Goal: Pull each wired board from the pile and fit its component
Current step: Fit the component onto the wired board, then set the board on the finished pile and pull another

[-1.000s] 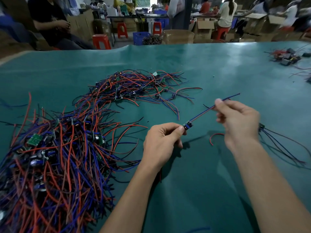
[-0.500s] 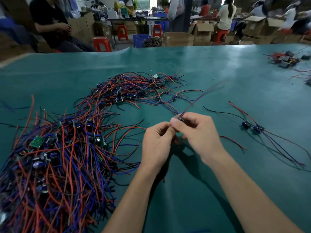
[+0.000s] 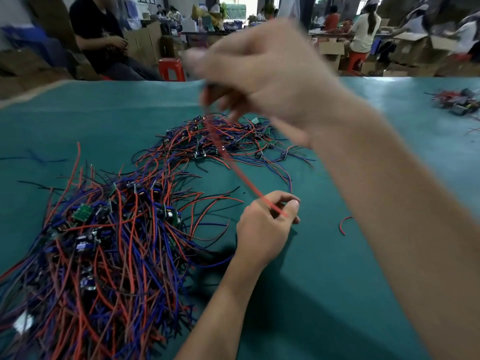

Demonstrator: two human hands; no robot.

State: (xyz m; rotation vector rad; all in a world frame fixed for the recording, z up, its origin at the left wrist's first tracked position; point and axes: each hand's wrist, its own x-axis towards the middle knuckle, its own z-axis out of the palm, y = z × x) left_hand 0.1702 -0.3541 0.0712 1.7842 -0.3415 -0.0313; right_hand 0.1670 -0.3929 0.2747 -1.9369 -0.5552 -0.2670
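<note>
A large pile of wired boards [image 3: 104, 242] with red, blue and black leads covers the left of the green table [image 3: 324, 294]. A second, smaller pile [image 3: 220, 141] lies farther back. My left hand [image 3: 265, 227] rests low near the table and pinches the near end of a red wire [image 3: 241, 178]. That wire runs taut and blurred up to my right hand [image 3: 262, 74], which is raised high, motion-blurred, with fingers curled round the wire's far end. The board on this wire is hidden in the blur by my right hand.
A loose red wire piece [image 3: 344, 226] lies right of my left hand. A small heap of finished parts [image 3: 457, 102] sits at the far right edge. Beyond the table are people seated, red stools [image 3: 171, 68] and cardboard boxes.
My right hand has risen from beside the left hand, up and away, stretching the red wire between both hands. The left hand has stayed near the table. The view has tilted.
</note>
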